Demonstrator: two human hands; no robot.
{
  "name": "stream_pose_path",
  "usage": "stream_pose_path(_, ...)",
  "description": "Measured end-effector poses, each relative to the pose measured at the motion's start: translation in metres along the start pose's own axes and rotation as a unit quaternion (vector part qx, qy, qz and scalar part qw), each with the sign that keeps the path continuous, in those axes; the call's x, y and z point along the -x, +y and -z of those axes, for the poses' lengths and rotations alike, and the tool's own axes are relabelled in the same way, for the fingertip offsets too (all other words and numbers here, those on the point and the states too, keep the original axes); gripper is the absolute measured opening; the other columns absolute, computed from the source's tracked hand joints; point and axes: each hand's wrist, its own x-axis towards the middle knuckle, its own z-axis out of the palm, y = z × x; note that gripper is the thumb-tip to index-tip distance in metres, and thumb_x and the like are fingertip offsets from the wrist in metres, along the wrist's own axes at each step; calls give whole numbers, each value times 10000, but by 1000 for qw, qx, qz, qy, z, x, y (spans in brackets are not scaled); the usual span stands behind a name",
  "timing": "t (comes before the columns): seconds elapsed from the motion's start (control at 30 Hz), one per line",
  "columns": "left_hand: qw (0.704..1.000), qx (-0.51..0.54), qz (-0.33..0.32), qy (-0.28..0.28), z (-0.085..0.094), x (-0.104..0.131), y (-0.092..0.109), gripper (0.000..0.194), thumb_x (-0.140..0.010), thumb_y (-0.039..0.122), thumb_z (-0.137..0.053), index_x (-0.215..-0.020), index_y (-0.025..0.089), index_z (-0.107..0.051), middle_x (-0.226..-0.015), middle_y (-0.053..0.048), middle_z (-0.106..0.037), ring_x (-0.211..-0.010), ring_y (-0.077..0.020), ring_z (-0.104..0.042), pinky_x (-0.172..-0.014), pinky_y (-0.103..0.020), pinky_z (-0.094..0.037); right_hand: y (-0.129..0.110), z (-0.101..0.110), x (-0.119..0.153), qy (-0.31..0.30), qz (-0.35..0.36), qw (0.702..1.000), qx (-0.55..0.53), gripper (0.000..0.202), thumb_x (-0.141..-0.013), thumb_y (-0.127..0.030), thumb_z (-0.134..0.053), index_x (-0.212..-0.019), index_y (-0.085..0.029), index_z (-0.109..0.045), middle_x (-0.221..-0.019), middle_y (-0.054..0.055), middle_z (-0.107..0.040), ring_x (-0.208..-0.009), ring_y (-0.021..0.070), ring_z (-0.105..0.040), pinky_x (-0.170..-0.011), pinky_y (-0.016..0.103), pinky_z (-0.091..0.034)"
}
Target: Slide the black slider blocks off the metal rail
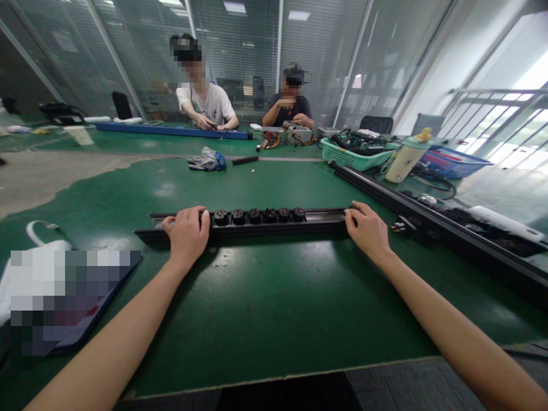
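Observation:
A long black power strip housing (274, 230) lies crosswise on the green table. Several round black socket modules (254, 216) sit in a row inside its channel, and the right part of the channel shows a bare metallic floor. Over the left part, my left hand (188, 231) is closed, with its fingers wrapped over the housing and beside the leftmost visible socket. At the right end my right hand (369, 228) pinches the housing's tip between thumb and fingers. Whatever lies beneath my left fingers is hidden.
Another long black housing (411, 208) runs along the right, with a black plug (402, 225) beside it. Behind stand a green basket (355, 157) and a cream bottle (405, 162). A grey-blue glove (208, 160) lies ahead; a tablet-like device (103, 302) lies left. Two people sit opposite.

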Motion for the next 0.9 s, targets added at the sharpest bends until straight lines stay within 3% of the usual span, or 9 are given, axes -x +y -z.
stream_pose_path(0.9, 1000, 0, 2, 2, 0, 0, 0, 443, -1069, 429, -315, -1206, 213, -678, -1295, -187, -757, -1272, -351, -628, -1114, -557, -309, 10, -6, 0, 7, -14, 1000, -15, 426, -1038, -372, -446, -1013, -176, -823, -1422, 198, -699, -1163, 345, -722, -1008, 523, -594)
